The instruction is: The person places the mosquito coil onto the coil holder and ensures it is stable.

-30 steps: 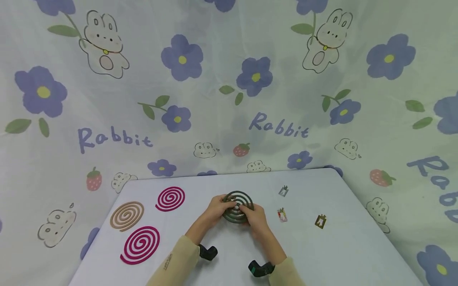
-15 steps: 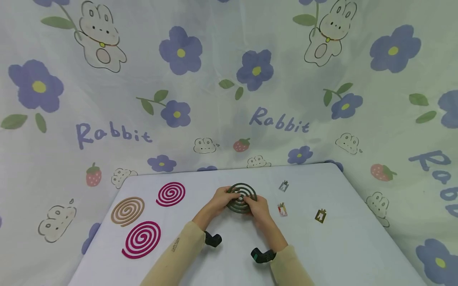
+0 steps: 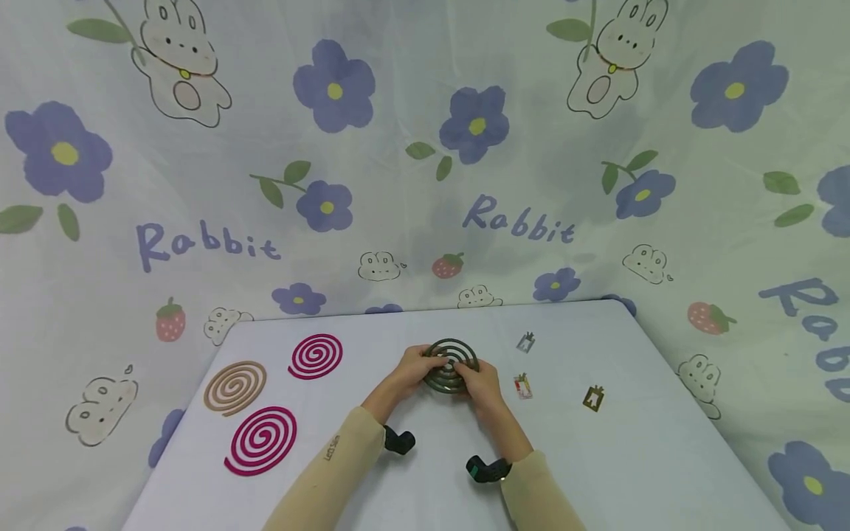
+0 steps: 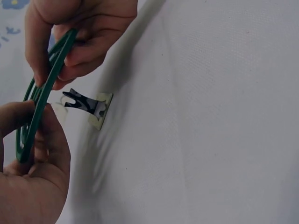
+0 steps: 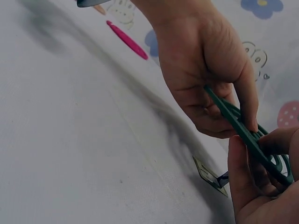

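Both hands hold a dark green spiral mosquito coil point(image 3: 443, 387) over the middle of the table. My left hand point(image 3: 412, 371) grips its left side and my right hand point(image 3: 483, 382) its right side, the two thumbs meeting near the centre. Seen edge-on in the left wrist view, the coil point(image 4: 48, 88) is tilted, and some inner turns stand off the outer ring. Fingers of both hands lie behind it, partly hidden. Below the hands, a small flat metal coil stand point(image 4: 100, 111) with a forked, bent-up tab lies on the table.
At the left lie two magenta coils point(image 3: 317, 357) and a tan coil point(image 3: 235, 388). To the right are a silver stand point(image 3: 525, 342), a red-and-white stand point(image 3: 522, 386) and a bronze stand point(image 3: 594, 398). A patterned curtain point(image 3: 398, 162) rises behind the white table point(image 3: 664, 457).
The hands with the green coil have shifted slightly right and up in the head view, which has itself tipped a little. Both hands keep their hold on the coil.
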The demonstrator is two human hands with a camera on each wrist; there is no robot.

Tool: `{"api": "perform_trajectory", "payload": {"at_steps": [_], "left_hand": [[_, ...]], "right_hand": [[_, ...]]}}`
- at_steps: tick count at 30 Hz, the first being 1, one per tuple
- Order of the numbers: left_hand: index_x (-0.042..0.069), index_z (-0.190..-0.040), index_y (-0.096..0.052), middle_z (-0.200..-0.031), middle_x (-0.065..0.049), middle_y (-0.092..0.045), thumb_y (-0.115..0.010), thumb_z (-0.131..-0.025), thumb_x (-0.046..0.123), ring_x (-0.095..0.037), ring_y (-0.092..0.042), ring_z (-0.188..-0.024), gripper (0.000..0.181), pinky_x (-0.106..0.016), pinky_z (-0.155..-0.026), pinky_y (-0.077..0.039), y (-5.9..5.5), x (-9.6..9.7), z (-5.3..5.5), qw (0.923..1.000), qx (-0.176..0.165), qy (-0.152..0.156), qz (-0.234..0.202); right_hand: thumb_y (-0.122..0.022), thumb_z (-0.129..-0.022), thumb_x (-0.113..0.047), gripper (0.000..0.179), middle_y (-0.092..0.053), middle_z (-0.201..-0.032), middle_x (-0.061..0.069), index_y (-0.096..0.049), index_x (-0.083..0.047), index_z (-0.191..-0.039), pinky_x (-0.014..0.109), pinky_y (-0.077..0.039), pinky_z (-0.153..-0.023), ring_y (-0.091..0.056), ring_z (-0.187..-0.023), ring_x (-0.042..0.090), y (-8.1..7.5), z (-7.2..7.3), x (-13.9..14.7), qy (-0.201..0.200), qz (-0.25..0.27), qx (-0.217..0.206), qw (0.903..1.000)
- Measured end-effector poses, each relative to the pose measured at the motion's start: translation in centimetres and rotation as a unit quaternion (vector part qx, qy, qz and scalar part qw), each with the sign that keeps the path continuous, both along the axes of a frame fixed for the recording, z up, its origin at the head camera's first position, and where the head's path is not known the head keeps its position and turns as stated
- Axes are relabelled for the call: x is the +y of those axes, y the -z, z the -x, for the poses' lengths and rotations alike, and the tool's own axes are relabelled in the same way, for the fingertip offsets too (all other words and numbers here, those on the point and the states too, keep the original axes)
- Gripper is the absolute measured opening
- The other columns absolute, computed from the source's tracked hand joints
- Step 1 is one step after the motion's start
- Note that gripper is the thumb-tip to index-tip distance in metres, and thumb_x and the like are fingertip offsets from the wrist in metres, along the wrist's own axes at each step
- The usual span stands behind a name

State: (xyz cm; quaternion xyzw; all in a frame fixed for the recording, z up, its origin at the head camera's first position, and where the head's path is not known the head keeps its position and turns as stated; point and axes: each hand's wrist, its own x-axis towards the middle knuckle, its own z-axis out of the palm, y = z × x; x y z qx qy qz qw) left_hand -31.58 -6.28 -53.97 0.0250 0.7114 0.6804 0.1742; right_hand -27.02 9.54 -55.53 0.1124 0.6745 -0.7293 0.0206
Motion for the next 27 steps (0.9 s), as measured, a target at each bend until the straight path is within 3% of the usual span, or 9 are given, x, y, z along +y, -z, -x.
{"api": "perform_trajectory", "payload": {"at_steps": [11, 18, 27], "left_hand": [[-0.005, -0.099, -0.066, -0.094, -0.008, -0.067, -0.072, -0.087, 0.010, -0.014, -0.062, -0.082, 0.021, -0.025, -0.072, -0.053, 0.6, 0.5, 0.2, 1.0000, -0.003, 0.001, 0.001], [-0.007, -0.110, -0.065, -0.098, -0.009, -0.069, -0.071, -0.088, 0.011, -0.014, -0.065, -0.085, 0.029, -0.027, -0.075, -0.054, 0.3, 0.8, -0.1, 0.9999, -0.015, 0.005, -0.005], [-0.009, -0.112, -0.064, -0.098, -0.009, -0.068, -0.072, -0.087, 0.009, -0.014, -0.065, -0.084, 0.032, -0.027, -0.074, -0.055, 1.2, 1.4, 0.2, 0.9997, -0.021, 0.002, -0.016]], "right_hand": [[-0.067, -0.091, -0.015, 0.032, -0.067, -0.094, 0.018, -0.059, 0.011, -0.108, 0.035, -0.057, -0.060, -0.068, -0.076, 0.024, 0.6, 0.2, 0.7, 0.002, 0.015, -0.005, 0.9999], [-0.066, -0.091, -0.016, 0.031, -0.066, -0.092, 0.016, -0.060, 0.010, -0.108, 0.034, -0.057, -0.059, -0.068, -0.074, 0.021, 0.2, 0.0, 1.0, 0.008, 0.008, -0.010, 0.9999], [-0.067, -0.090, -0.015, 0.033, -0.067, -0.096, 0.017, -0.061, 0.011, -0.109, 0.032, -0.057, -0.061, -0.067, -0.078, 0.021, 0.5, -0.1, 1.2, 0.021, -0.017, -0.019, 0.9995]]}}
